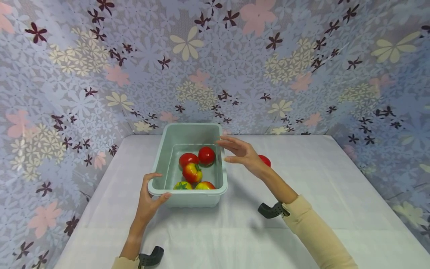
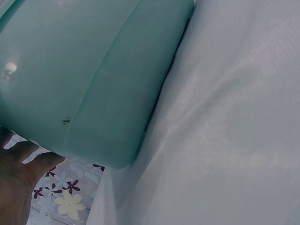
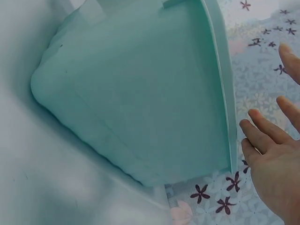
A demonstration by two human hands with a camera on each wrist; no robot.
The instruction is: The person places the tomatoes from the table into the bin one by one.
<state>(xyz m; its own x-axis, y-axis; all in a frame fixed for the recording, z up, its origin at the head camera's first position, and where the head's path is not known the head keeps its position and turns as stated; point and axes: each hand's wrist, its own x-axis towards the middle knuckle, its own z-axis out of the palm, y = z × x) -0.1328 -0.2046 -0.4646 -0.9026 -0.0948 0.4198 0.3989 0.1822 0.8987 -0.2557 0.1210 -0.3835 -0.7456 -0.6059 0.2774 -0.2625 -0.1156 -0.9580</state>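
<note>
A pale green plastic bin (image 1: 188, 192) stands on the white-covered table. My left hand (image 1: 146, 203) grips its near left corner, thumb over the front rim and a finger over the left rim. Inside lie several round fruits that look like tomatoes: two red ones at the back, one red and yellow tomato (image 1: 192, 173) with a green stalk in the middle, and others partly hidden by the front wall. My right hand (image 1: 246, 157) hovers beside the bin's right rim, fingers spread and holding nothing. In the right wrist view, the right hand (image 3: 276, 173) is apart from the bin (image 3: 140, 93).
A red round object (image 1: 265, 160) lies on the table behind my right wrist, partly hidden by it. White cloth (image 1: 302, 168) covers the table. Flower-patterned sheets (image 1: 235, 74) hang at the back and both sides, close behind the bin.
</note>
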